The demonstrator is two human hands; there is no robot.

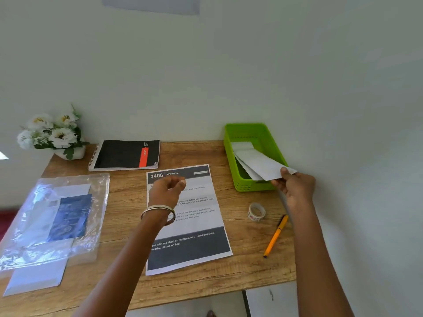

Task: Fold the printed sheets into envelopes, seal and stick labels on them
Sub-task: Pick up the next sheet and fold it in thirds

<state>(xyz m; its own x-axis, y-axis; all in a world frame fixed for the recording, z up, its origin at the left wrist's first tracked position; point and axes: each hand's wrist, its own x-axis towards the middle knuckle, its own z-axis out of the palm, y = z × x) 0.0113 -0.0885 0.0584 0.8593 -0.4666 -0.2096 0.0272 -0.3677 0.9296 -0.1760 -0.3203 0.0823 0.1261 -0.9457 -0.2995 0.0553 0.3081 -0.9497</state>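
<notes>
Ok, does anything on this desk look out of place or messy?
Mostly tidy. The envelope held by the right hand sticks out over the green basket's rim. The notebook's cover corner curls up, and the sheet lies slightly askew.

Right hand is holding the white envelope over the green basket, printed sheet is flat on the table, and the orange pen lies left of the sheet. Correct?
Not quite. The orange pen lies right of the printed sheet, near the tape roll. The head view shows the rest holds: right hand, white envelope, green basket.
</notes>
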